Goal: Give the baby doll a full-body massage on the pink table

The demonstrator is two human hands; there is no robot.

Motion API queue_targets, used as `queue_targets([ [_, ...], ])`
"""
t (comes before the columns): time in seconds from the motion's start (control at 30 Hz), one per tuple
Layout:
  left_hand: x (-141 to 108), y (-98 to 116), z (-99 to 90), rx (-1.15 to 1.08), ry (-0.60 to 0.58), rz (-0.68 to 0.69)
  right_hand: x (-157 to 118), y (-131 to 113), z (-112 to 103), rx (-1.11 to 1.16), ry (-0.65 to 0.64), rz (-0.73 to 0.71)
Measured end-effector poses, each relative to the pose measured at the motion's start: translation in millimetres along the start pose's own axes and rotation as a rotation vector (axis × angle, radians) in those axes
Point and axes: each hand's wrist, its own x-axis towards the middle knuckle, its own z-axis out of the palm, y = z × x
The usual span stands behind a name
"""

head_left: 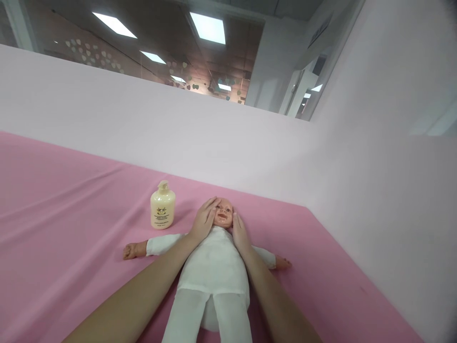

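A baby doll (214, 262) in a white cloth body lies on its back, arms spread to both sides and head away from me. Against the left side of its head (223, 216) rests my left hand (204, 220), fingers stretched out flat over the temple and cheek. On the opposite cheek lies my right hand (240, 230), its fingers extended along the side of the face. Both palms are turned inward and mostly hidden. A cream pump bottle (163, 209) with a dark printed label stands upright beyond the doll's arm on the left.
Pink cloth (71, 214) with some creases covers the surface under the doll. A white wall (214, 143) rises behind it, and another wall (392, 190) borders the right side. Above the back wall a window (160, 28) shows ceiling lights and heart-shaped decorations.
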Motion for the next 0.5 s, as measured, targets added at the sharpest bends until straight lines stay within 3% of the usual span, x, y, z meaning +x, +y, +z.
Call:
queue_targets([
  [0.17, 0.1, 0.2, 0.2, -0.001, -0.019, -0.003, -8.2, -7.2, 1.0, -0.064, -0.069, 0.014],
  [0.37, 0.2, -3.0, 1.7, -0.033, -0.025, -0.015, 0.5, 2.2, -0.4, 0.010, 0.018, -0.017],
  [0.5, -0.5, -4.7, 0.9, -0.059, -0.027, -0.009, -0.3, 0.0, -1.3, 0.000, -0.005, -0.005],
])
